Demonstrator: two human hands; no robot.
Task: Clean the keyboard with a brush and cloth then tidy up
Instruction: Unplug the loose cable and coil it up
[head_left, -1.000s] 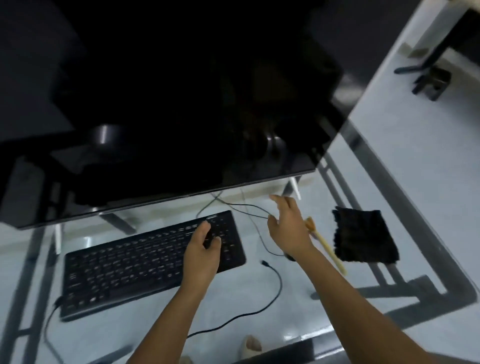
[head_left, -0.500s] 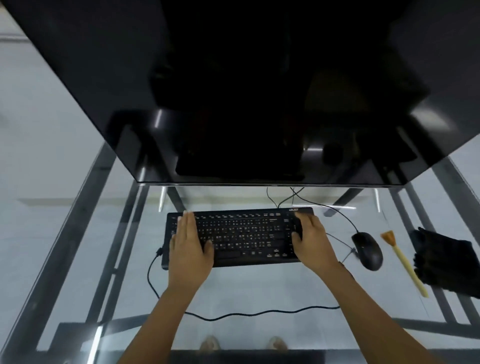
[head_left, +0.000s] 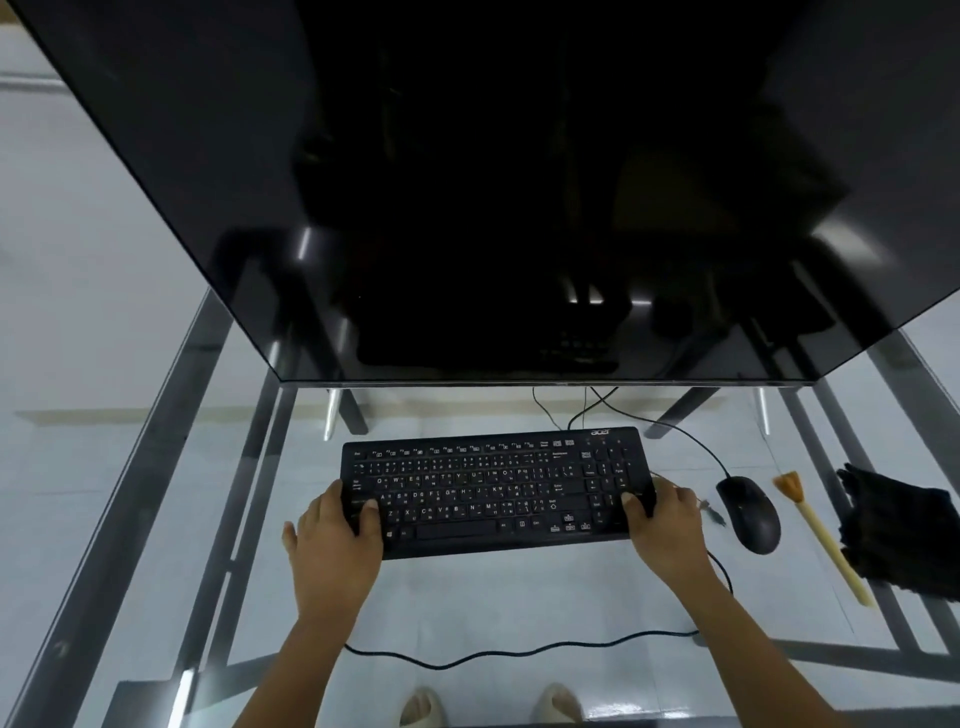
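A black keyboard (head_left: 493, 488) lies flat on the glass desk, straight in front of me under the monitor. My left hand (head_left: 337, 540) grips its near left corner, thumb on the keys. My right hand (head_left: 665, 525) grips its right end the same way. A small brush (head_left: 821, 540) with a pale wooden handle and orange bristles lies on the glass to the right, bristles pointing away from me. A folded black cloth (head_left: 904, 530) lies just right of the brush, at the frame's edge.
A black mouse (head_left: 748, 514) sits between the keyboard and the brush. A large dark monitor (head_left: 493, 182) overhangs the desk's back. A black cable (head_left: 519, 649) snakes across the glass desk (head_left: 156, 519) near me. Feet show through the glass below.
The view swung from the desk's right side to square on the keyboard. Both hands went from hovering near the keyboard's right end to gripping its two ends, sliding toward its near corners.
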